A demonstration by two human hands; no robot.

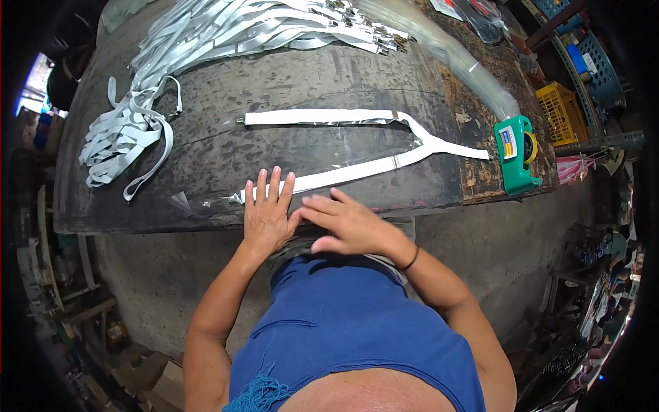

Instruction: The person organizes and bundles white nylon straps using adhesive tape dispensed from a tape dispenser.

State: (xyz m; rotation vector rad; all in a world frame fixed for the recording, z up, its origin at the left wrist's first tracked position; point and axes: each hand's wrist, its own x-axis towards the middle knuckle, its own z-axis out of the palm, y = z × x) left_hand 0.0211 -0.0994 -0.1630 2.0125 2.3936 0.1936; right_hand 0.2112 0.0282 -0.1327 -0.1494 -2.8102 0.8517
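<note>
A pair of white suspenders lies in a Y shape on the dark table, its two straps running left from the join. Clear plastic shows around the straps and past their left ends. My left hand lies with fingers stretched over the left end of the nearer strap, covering part of it. Just to its right is my right hand, palm down and fingers apart, at the table's front edge below the same strap. Nothing shows in the fingers of either hand.
A big pile of white suspenders with metal clips covers the back. A tangled bunch lies at left. Long clear plastic sleeves stretch along the right side towards a green tape dispenser. A yellow crate stands beyond the table.
</note>
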